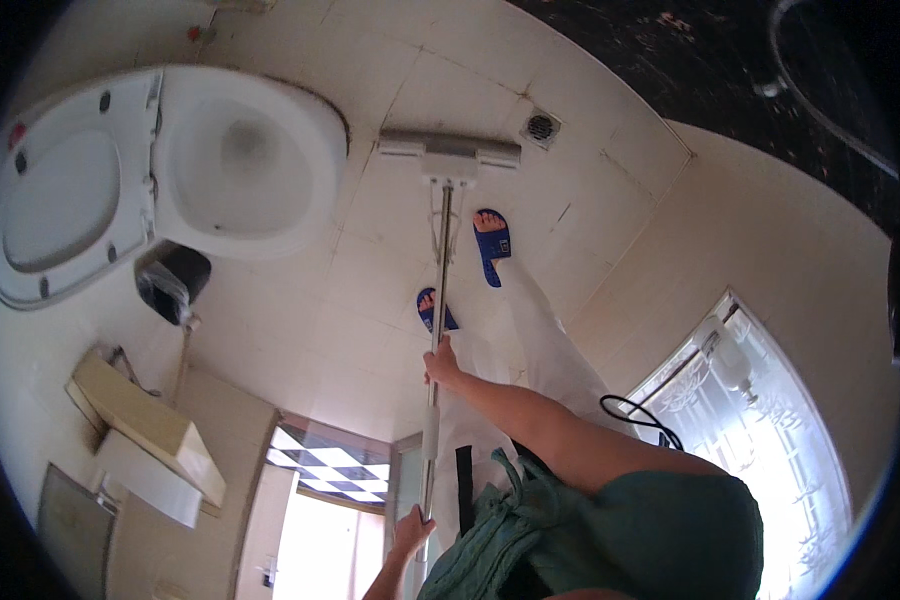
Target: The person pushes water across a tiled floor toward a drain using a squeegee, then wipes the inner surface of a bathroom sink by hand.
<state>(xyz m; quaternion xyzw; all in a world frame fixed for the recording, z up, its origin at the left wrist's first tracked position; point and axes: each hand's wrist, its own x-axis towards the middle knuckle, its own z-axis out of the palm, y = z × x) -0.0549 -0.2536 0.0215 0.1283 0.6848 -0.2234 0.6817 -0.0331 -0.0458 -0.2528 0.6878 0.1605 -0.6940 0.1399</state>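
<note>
Both of my hands are on the metal pole point(445, 247) of a sponge mop. My right hand point(442, 365) grips it partway down, in front of my legs. Closer to my body, my left hand point(414, 531) is wrapped around the pole's upper part, beyond a light sleeve on it. At the far end, the wide white-and-grey mop head point(450, 159) rests on the tiled floor point(375, 300). That head lies between the toilet and a square floor drain point(541, 129). My feet, in blue slippers point(493, 247), stand beside the pole.
On the left is a white toilet bowl point(251, 165) with its seat and lid point(60, 195) raised. A black bin point(176, 281) with a plastic liner stands beside it. A dark stone counter point(682, 52) edges the upper right. A doorway point(330, 540) opens at the lower left.
</note>
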